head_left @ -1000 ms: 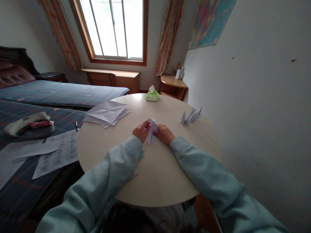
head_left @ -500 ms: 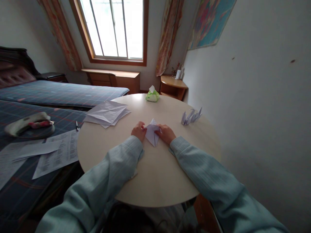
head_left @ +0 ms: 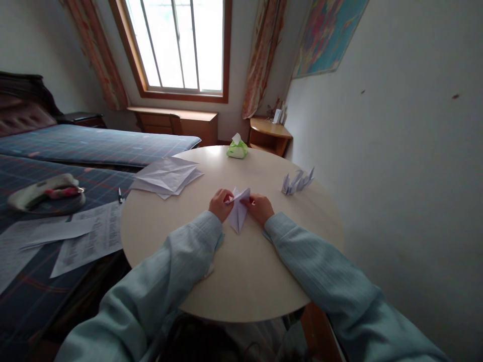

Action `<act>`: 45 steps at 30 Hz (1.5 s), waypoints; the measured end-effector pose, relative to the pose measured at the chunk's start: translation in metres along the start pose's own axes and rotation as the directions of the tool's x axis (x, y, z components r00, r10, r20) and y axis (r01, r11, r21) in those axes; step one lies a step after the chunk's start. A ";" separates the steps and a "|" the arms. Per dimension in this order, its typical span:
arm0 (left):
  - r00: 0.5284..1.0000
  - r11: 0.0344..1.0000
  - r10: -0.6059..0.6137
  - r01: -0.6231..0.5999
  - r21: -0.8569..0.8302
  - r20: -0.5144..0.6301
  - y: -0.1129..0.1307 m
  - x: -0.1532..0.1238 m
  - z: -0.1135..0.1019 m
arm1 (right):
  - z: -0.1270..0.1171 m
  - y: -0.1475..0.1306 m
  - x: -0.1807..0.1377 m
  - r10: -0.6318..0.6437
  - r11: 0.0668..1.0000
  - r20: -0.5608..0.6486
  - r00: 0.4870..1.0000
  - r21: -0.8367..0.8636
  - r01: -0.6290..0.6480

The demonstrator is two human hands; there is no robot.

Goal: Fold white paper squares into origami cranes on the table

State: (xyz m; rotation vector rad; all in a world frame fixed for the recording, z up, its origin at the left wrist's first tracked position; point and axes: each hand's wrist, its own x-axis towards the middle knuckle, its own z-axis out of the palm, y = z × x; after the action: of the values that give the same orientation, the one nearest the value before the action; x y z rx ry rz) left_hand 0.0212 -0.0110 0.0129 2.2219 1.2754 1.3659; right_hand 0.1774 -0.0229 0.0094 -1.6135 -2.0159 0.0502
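Observation:
A folded sheet of white paper [head_left: 237, 216] is between my hands over the middle of the round table [head_left: 241, 276]. Its lower end tapers to a point toward me, and a flap stands raised at its upper part. My left hand [head_left: 221, 204] pinches the left edge of this paper between thumb and fingers. On the opposite side my right hand [head_left: 260, 207] grips the right edge, fingers bent. Part of the paper is hidden behind the fingers.
Folded paper figures [head_left: 297, 182] stand at the table's right. White paper sheets [head_left: 168, 175] are stacked on the left, and a green tissue pack [head_left: 237, 149] sits at the far edge. Beside the table, a bed [head_left: 75, 271] carries printed pages [head_left: 90, 236] and a pen [head_left: 119, 195].
The upper flap of the folded paper has lifted, and its lower point has shifted slightly toward me. My left hand has moved a little to the right.

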 end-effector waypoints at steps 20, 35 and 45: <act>0.908 0.936 -0.184 0.278 -0.214 0.376 -0.004 -0.004 0.006 | -0.007 -0.001 0.000 0.154 0.974 -0.025 0.988 -0.164 -0.156; 0.920 0.983 -0.165 0.184 -0.019 0.356 -0.005 -0.001 0.003 | -0.001 0.003 0.001 -0.003 0.998 -0.091 0.996 0.064 0.009; 0.904 0.965 -0.252 0.208 0.160 0.345 -0.007 0.002 0.003 | -0.003 0.002 0.001 -0.027 0.999 -0.145 0.989 0.033 0.032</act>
State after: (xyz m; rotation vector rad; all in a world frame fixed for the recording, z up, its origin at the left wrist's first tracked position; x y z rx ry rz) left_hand 0.0204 -0.0046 0.0086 2.1779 1.4502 0.7650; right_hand 0.1805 -0.0217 0.0114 -1.5206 -1.9172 -0.0412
